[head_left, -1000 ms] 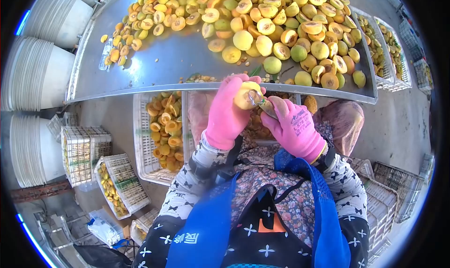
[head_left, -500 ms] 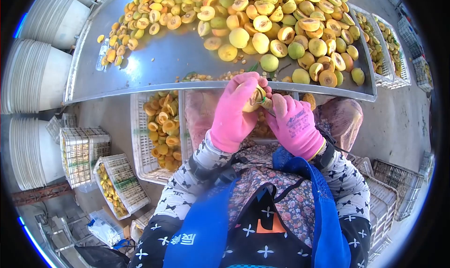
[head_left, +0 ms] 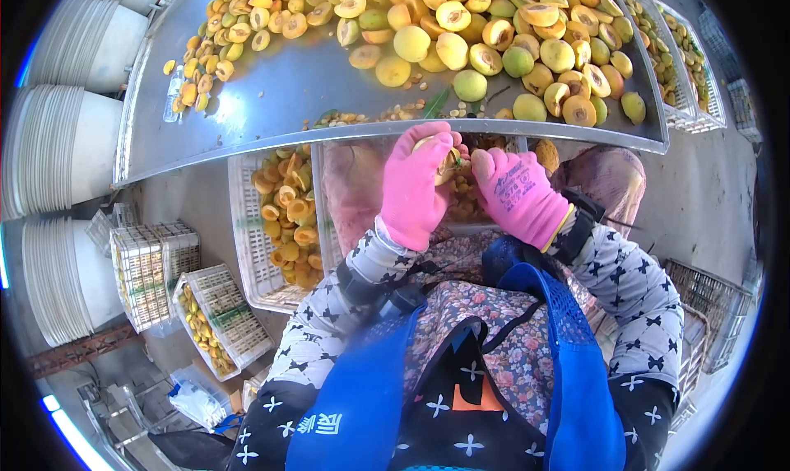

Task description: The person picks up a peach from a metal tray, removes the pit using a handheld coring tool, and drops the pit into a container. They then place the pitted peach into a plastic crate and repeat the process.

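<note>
Pink gloves cover both hands at the front edge of the metal table [head_left: 313, 100]. My left hand [head_left: 415, 187] is wrapped round a yellow fruit half [head_left: 447, 168], whose cut side faces right. Close to its right, my right hand [head_left: 518, 191] is closed, its fingertips beside the fruit; a small green bit shows between the hands. What my right hand grips is too small to make out. Whole and halved yellow-orange fruits [head_left: 453, 51] are heaped on the table beyond, with loose pits [head_left: 378, 115] along the near edge.
Under the table edge at left is a white crate [head_left: 255, 257] of fruit halves. More crates stand at the lower left [head_left: 222, 314] and upper right [head_left: 687, 67]. Stacked white tubs [head_left: 58, 150] line the left side. A plastic bottle [head_left: 174, 96] lies on the table.
My right hand has moved slightly right, away from the fruit, and its fingers are more folded. My left hand still holds the fruit and has turned a little. The view has shifted slightly.
</note>
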{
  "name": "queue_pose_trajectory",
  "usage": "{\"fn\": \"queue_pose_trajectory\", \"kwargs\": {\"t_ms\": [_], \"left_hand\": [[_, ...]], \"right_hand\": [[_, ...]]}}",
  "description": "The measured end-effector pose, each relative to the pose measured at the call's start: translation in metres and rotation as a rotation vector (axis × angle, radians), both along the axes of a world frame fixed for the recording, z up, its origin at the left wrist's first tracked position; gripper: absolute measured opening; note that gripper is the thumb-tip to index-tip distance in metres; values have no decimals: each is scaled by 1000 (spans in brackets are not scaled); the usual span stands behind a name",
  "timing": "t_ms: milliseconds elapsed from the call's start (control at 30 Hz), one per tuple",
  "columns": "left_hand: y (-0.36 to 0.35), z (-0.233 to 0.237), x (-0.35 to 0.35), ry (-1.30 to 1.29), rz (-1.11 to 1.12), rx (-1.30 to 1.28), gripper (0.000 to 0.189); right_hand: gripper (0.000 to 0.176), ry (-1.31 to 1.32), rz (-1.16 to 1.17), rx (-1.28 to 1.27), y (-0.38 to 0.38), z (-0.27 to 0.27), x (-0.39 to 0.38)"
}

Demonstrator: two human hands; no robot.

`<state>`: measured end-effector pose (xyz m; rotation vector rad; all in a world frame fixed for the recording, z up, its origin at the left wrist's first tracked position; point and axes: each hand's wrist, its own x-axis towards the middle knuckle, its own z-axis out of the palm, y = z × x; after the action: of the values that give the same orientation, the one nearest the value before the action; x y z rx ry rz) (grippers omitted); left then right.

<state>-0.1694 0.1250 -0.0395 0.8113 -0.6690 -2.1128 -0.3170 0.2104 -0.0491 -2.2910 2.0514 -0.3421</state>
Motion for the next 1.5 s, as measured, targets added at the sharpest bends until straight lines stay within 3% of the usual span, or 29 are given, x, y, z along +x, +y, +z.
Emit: {"fn": "queue_pose_trajectory", "kwargs": {"t_ms": [100,267,367,400,533,633,733,767,800,833,933,1033,1067,1100,1133,1200,1233,1300,1367,1433,1467,1500], "left_hand": [[-1,-3,1,-83,-27,-171,22],[-9,-16,4,-222,62,-182,23],[-10,-18,12,-244,71,-345,26],[-9,-17,12,-226,76,-339,27],[-4,-19,24,-321,-64,-459,27],[-2,-2,17,-216,-24,-153,27],[-8,-29,23,-391,12,-955,28],[-12,-24,21,-303,35,-680,28],[-11,-18,20,-219,53,-401,29],[-11,-7,18,-131,68,-122,30],[-15,13,12,-97,23,-280,39],[-14,19,6,-429,30,-745,40],[-21,19,10,-404,58,-749,40],[-26,18,11,-260,107,-578,42],[-30,17,13,-114,146,-410,43],[-24,13,8,-233,139,-724,48],[-20,18,8,-134,107,-598,47],[-14,30,0,76,35,-349,45],[-16,31,1,16,-28,-542,50],[-21,45,21,-72,-225,-313,48],[-22,58,26,-249,-274,-358,49],[-23,56,25,-105,-254,-270,48]], "right_hand": [[33,-146,-38,-24,1,-26,6],[29,-785,-217,88,-6,-41,58],[27,-897,-229,114,-10,-22,62],[27,-855,-185,87,-9,-28,58],[26,-106,38,43,-2,-21,16],[29,-177,59,-13,-4,-29,16],[31,-613,-86,160,-1,-31,44],[31,-738,-128,180,-3,-34,50],[33,-807,-89,16,-5,-36,50],[33,-809,-75,-51,-7,-30,47],[32,-774,-40,-256,-13,-1,35],[30,-506,-42,-332,-12,9,25],[29,-497,-17,-433,-8,26,25],[27,-534,-37,-511,-5,33,29],[27,-857,-209,-333,1,34,36],[26,-1612,-508,167,-8,48,38],[23,-1796,-476,165,-14,46,41],[25,-1801,-367,7,-27,25,44],[28,-1778,-299,54,-35,53,22],[29,-1431,-258,225,-48,68,-6],[29,-1205,-168,152,-53,74,-10],[29,-1115,-145,67,-53,79,-10]]}}
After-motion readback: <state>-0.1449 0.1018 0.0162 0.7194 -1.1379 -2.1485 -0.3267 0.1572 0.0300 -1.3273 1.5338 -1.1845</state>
